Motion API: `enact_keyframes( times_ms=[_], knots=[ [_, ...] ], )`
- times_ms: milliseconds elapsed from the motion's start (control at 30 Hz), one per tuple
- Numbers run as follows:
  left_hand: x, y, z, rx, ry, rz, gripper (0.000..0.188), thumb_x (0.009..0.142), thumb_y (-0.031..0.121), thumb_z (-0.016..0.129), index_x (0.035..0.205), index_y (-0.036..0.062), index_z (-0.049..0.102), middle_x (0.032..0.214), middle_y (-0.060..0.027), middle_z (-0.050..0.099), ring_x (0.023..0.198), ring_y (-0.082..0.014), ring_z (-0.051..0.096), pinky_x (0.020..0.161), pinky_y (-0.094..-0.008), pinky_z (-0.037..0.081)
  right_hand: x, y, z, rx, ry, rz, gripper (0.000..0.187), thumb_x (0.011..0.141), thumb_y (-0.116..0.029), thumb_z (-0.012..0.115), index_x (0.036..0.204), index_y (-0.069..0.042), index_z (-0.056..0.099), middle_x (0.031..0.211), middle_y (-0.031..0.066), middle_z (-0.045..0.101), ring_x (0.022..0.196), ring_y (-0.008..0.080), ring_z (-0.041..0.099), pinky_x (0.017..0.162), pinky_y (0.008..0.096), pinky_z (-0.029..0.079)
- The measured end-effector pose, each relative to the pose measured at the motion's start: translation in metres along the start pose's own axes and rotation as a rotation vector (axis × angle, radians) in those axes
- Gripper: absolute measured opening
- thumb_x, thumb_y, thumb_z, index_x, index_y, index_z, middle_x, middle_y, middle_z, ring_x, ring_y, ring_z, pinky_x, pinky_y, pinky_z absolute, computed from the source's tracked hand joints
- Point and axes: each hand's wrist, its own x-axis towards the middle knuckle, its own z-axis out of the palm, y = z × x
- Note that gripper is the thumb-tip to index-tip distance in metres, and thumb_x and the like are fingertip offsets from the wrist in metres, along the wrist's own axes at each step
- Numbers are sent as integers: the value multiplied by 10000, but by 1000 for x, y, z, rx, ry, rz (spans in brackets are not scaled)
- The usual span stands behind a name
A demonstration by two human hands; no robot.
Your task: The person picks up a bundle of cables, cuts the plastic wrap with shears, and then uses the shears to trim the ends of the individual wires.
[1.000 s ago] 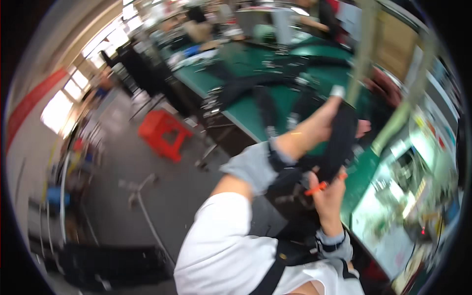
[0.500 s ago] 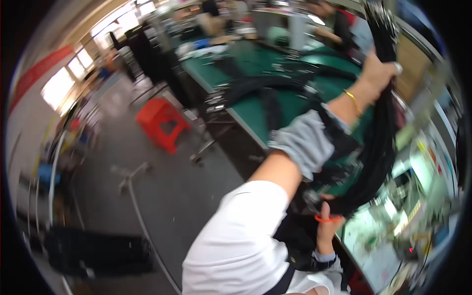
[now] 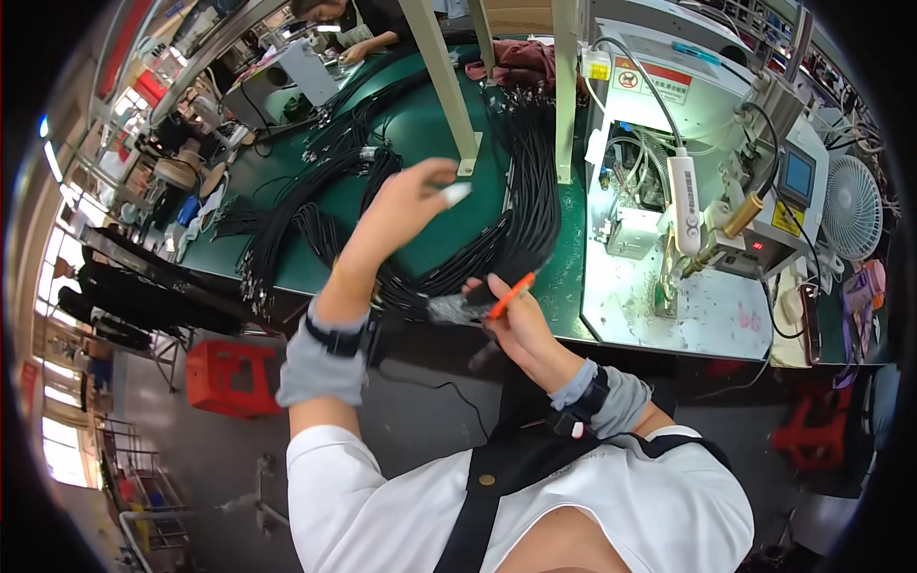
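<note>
My left hand [image 3: 406, 212] is raised over the green table, fingers apart and holding nothing; a white cover sits on one fingertip. Below and beyond it, a thick bundle of black cables [image 3: 535, 181] bends around on the tabletop, with metallic-looking ends at the far side. At the near table edge, my right hand [image 3: 523, 329] has its fingers curled beside a blurred, pale, shiny end of the bundle [image 3: 457, 308]. A narrow orange object [image 3: 511, 295] lies across its thumb and fingers; its kind is unclear. Whether those fingers also grip cables is hidden.
More black cables [image 3: 315, 181] lie at left on the green table [image 3: 570, 277]. Beige posts [image 3: 565, 105] rise from it. A lit machine [image 3: 659, 191] and a white fan [image 3: 852, 207] stand right. Red stools [image 3: 232, 379] are below. Another person [image 3: 358, 29] works at far left.
My view has swung right and down to the table. The cable bundle my left hand held up now lies on the table, and that hand has let go. The orange object remains at my right hand.
</note>
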Motion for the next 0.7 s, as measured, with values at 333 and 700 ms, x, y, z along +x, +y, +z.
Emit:
enact_keyframes(
  times_ms=[333,700],
  knots=[
    [-139,-86,67,652,739,241,134,802,79,458,764,22,574,776,-87,588,847,-241,533,789,-341,395,-27,10,0,-232,-129,472,285,866,-243,546,1008,3,525,962,131,600,910,172,592,723,279,500],
    [-85,-17,126,831,405,362,213,677,174,577,855,57,570,772,-61,510,769,-225,494,660,-349,388,-108,-63,-83,-872,-363,501,299,850,-209,570,988,56,562,847,142,626,736,185,641,614,264,516]
  ],
)
